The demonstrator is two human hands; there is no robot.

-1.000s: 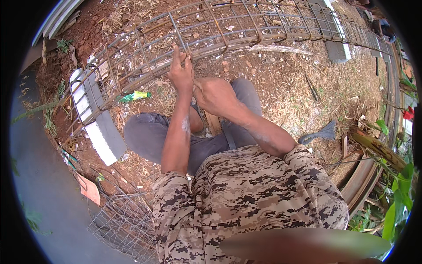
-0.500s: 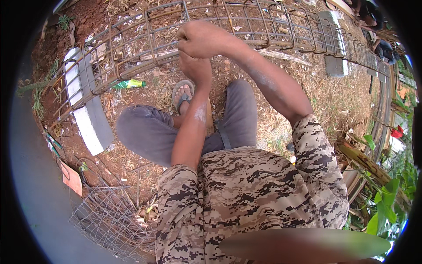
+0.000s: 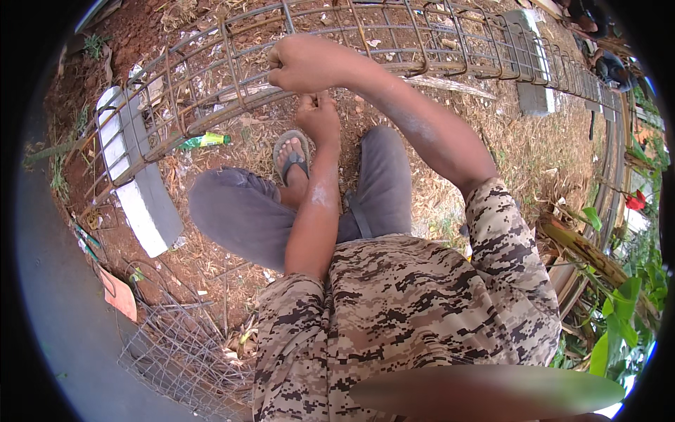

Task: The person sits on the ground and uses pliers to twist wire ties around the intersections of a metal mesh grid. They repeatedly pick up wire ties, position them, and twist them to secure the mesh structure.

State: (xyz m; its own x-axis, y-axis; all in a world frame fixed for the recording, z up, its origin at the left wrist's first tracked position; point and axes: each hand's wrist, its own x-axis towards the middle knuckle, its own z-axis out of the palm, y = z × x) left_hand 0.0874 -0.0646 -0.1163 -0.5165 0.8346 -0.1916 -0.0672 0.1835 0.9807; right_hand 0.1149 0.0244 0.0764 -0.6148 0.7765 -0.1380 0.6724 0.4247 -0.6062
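Note:
A long cage of rusty steel reinforcing bars (image 3: 443, 71) with square stirrups stretches in an arc across the far side in front of me. My right hand (image 3: 306, 63) is closed in a fist at the cage's near lower bars, knuckles up; whatever it grips is hidden. Just below and nearer to me, my left hand (image 3: 320, 121) is closed, thumb and fingertips pinched upward under the right fist. Anything between those fingers is too small to make out.
White-and-grey blocks stand under the cage at left (image 3: 144, 211) and right (image 3: 538, 100). A green plastic bottle (image 3: 205, 141) lies near my sandalled foot (image 3: 291, 158). Wire mesh (image 3: 172, 344) sits at lower left. Another person (image 3: 613, 70) is at far right, above plants (image 3: 622, 309).
My left hand has dropped slightly toward me, away from the right fist, so its fingertips now show. My right fist has shifted a little to the left.

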